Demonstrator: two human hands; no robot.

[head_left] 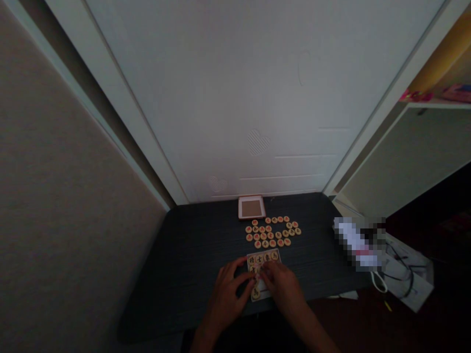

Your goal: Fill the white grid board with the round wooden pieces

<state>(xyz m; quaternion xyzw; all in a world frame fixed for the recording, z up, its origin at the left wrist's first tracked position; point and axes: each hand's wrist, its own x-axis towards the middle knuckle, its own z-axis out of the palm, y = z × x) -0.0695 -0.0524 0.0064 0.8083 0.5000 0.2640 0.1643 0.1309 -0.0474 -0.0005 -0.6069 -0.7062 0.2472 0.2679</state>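
Note:
A small light tray [265, 292] lies near the front edge of the dark table, with round Chinese chess pieces along its top row and left side. My left hand [228, 294] rests at the tray's left edge, fingers apart, the fingertips by the left column of pieces. Over the tray's middle, my right hand [282, 285] has its thumb and fingers pinched together; whatever is between them is too small to make out. Beyond the tray, several loose round pieces [270, 236] with red or black characters lie face up in uneven rows.
An open shallow box [251, 208] with a brown inside stands at the back of the dark table [184, 255], near a white panel [235, 98]. Right of the table are papers, a cable [379, 283] and a pixelated object [356, 245].

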